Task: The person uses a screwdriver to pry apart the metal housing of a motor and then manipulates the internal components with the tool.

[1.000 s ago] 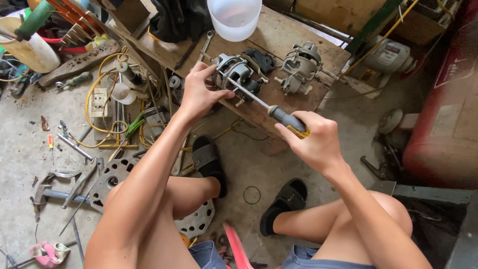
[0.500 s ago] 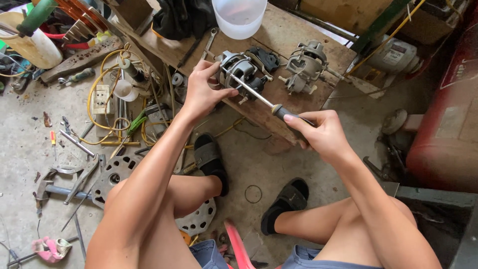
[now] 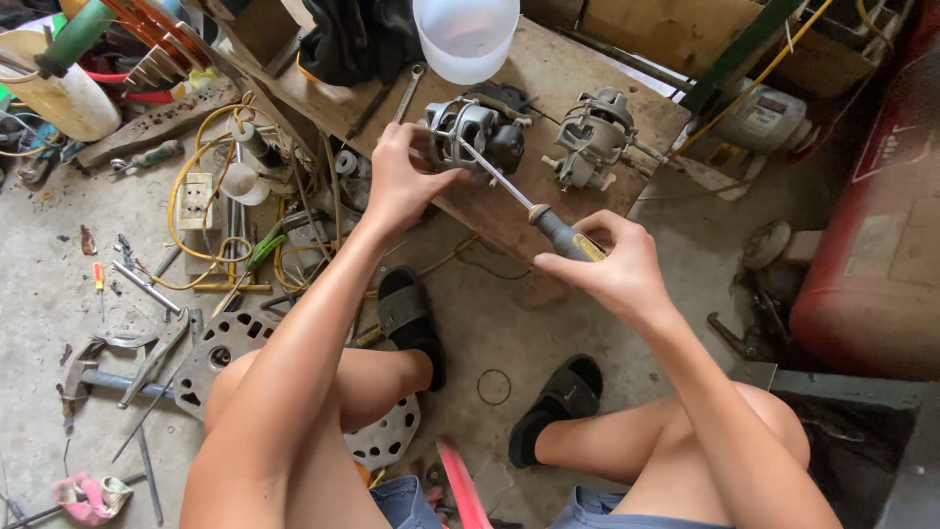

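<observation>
A small electric fan motor [image 3: 482, 127] with a metal frame sits on a low wooden board [image 3: 548, 69]. My left hand [image 3: 401, 179] grips the motor's near left side and steadies it. My right hand [image 3: 615, 266] holds a screwdriver [image 3: 548, 223] by its black and yellow handle. The screwdriver's shaft slants up and left, and its tip rests on the motor's frame. A second, similar motor [image 3: 593, 135] stands just to the right on the same board.
A translucent white plastic tub [image 3: 466, 37] stands behind the motors, a wrench [image 3: 407, 90] beside it. Yellow cable [image 3: 206, 196], pliers [image 3: 147, 353], a round metal plate [image 3: 227, 345] and loose tools litter the concrete floor at left. A red tank [image 3: 871, 255] is at right.
The view has shifted slightly. My right hand has drawn back toward me along the screwdriver's line, while the left hand stays on the motor.
</observation>
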